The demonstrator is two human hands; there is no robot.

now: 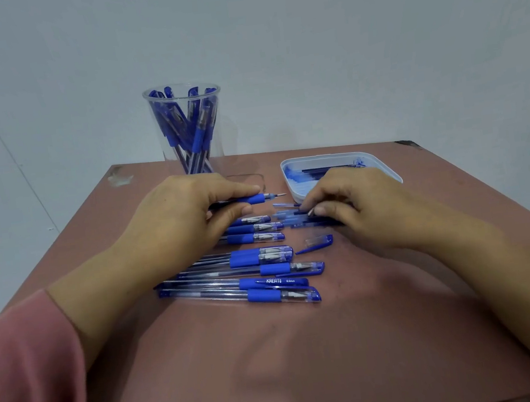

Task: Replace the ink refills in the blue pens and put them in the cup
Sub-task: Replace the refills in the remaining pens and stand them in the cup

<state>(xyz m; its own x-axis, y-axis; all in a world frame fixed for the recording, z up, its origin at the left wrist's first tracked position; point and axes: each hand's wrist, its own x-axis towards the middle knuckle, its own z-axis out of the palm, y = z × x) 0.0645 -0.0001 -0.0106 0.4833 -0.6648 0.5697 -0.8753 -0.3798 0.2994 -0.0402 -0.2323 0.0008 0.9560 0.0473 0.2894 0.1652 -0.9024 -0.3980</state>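
My left hand point(184, 210) grips an uncapped blue pen point(256, 198) by its rubber grip, tip pointing right. My right hand point(354, 203) rests its curled fingers on a small pile of ink refills point(287, 216) on the table and pinches one of them. A loose blue pen cap point(317, 243) lies just in front of that hand. Several capped blue pens point(259, 278) lie in a row in the middle of the table. A clear plastic cup point(185, 127) holding several blue pens stands at the back, beyond my left hand.
A white tray point(383, 169) with more refills sits at the back right, partly hidden by my right hand. The brown table point(277, 366) ends at a pale wall behind. A pink sleeve point(22, 381) fills the lower left corner.
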